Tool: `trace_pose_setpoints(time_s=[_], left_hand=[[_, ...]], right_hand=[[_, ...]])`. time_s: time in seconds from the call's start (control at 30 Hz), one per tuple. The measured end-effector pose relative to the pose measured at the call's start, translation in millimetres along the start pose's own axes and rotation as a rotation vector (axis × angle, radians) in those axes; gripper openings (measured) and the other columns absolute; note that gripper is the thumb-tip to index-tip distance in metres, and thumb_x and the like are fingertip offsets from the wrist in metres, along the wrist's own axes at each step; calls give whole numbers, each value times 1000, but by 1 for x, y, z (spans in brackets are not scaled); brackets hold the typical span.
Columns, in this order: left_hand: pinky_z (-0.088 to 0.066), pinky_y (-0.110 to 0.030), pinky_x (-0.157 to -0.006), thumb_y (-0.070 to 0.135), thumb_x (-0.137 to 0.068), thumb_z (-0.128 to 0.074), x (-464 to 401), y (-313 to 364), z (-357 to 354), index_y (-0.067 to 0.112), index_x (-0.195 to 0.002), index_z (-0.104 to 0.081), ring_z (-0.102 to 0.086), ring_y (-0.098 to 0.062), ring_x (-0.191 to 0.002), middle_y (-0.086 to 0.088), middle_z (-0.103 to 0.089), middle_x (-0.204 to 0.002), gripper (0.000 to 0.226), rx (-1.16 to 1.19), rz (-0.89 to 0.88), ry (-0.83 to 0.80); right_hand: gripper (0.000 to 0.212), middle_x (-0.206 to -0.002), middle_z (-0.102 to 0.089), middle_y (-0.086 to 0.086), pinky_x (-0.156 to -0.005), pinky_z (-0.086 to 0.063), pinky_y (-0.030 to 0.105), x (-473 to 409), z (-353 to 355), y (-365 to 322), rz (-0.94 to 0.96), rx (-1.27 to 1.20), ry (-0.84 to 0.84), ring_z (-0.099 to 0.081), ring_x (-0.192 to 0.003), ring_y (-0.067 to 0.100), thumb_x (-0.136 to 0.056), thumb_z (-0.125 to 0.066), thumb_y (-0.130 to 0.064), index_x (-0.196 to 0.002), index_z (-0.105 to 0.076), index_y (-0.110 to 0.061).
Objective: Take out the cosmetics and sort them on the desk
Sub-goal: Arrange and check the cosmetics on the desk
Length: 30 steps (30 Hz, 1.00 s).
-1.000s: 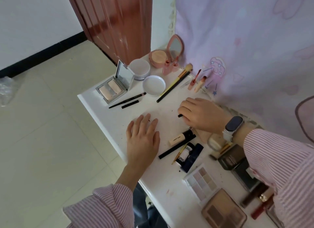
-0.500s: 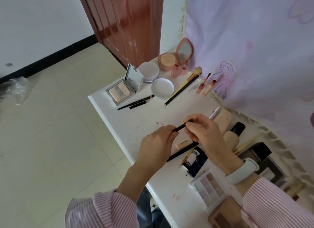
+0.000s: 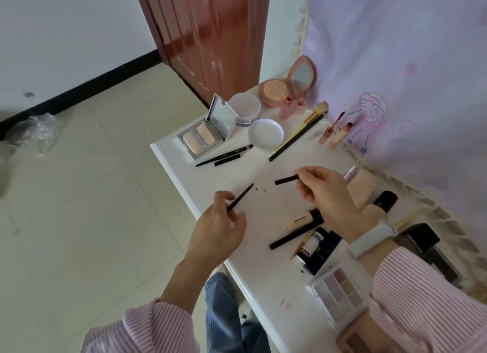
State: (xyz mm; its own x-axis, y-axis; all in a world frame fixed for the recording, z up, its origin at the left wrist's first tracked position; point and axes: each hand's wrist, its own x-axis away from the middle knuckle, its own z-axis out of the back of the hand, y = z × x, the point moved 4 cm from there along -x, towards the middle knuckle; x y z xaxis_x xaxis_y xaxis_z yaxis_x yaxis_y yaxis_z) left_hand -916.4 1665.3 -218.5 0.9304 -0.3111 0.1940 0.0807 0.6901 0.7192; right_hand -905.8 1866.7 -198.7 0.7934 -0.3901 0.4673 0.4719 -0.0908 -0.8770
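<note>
Left hand (image 3: 218, 227) and right hand (image 3: 322, 192) apart, fingers of each pinching

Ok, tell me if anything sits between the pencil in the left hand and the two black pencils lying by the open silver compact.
Nothing visible does. The left hand holds the pencil above bare desk; the stretch up to the two black pencils holds only a few dark crumbs, off to the right.

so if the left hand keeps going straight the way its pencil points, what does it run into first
The left hand holds a thin black pencil aimed up and right. The line seems to pass just under the black cap in the right hand, then to the right hand itself; depth is unclear.
</note>
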Motion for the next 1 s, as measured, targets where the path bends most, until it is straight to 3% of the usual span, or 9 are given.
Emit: trace_pose_setpoints(time_s=[0.1, 0.23, 0.33, 0.43, 0.6, 0.7, 0.83, 1.0], left_hand=[[-35, -10, -57, 4, -93, -40, 3, -14, 11, 9, -108, -45, -53, -14, -73, -4, -62, -91, 17, 51, 67, 115], [-33, -8, -71, 1, -92, -47, 2, -19, 19, 3, -109, -59, -51, -12, -80, -7, -61, -100, 21, 0, -12, 227], [-39, -11, -72, -4, -86, -56, 1, -17, 21, 1, -103, -66, -58, -18, -75, -11, -62, -95, 20, -50, -136, 249], [-48, -29, -73, -5, -81, -63, -3, -17, 17, 3, -96, -70, -63, -26, -79, -10, -67, -88, 19, -120, -232, 245], [-38, -31, -73, 3, -76, -68, -22, -4, 7, 9, -87, -73, -62, -27, -78, -3, -69, -79, 13, -218, -307, 293], [-38, -34, -71, 3, -75, -70, -40, 6, 1, 9, -85, -73, -61, -28, -75, -5, -67, -78, 12, -274, -322, 322], [-42, -39, -71, 5, -72, -75, -58, 12, 1, 10, -80, -73, -61, -29, -73, -7, -66, -78, 9, -358, -288, 430], [-42, -43, -72, 7, -72, -75, -61, 11, 1, 7, -86, -72, -62, -32, -76, -11, -66, -83, 14, -397, -218, 484]], right_hand=[[13, -64, -60, 2, -51, -43, 18, -17, -23, -1, -29, 112, -76, -50, -54, 9, -89, -54, -9, -90, -65, -3], [16, -66, -61, 2, -43, -43, 13, -29, -60, -4, -31, 211, -144, -52, -50, 8, -90, -52, -11, -95, -64, -2], [20, -72, -64, 2, -42, -42, 15, -34, -75, -8, -15, 286, -204, -54, -52, 11, -92, -47, -13, -105, -61, -6], [26, -76, -67, -1, -41, -40, 15, -36, -74, -16, 82, 392, -235, -53, -51, 11, -93, -41, -14, -115, -55, -16], [22, -68, -66, -3, -40, -34, 11, -33, -37, -17, 202, 343, -97, -46, -46, 11, -93, -41, -11, -106, -60, -13], [22, -67, -64, -7, -48, -39, 12, -20, -6, -11, 300, 407, -15, -46, -46, 3, -94, -42, -8, -98, -62, -15], [24, -79, -62, -10, -61, -42, 6, -7, 42, 0, 348, 616, 55, -55, -66, -3, -93, -45, -10, -95, -62, -27], [22, -101, -56, 1, -86, -37, 26, -11, 83, -1, 414, 1019, 164, -45, -100, 17, -90, -49, -9, -104, -65, -14]])
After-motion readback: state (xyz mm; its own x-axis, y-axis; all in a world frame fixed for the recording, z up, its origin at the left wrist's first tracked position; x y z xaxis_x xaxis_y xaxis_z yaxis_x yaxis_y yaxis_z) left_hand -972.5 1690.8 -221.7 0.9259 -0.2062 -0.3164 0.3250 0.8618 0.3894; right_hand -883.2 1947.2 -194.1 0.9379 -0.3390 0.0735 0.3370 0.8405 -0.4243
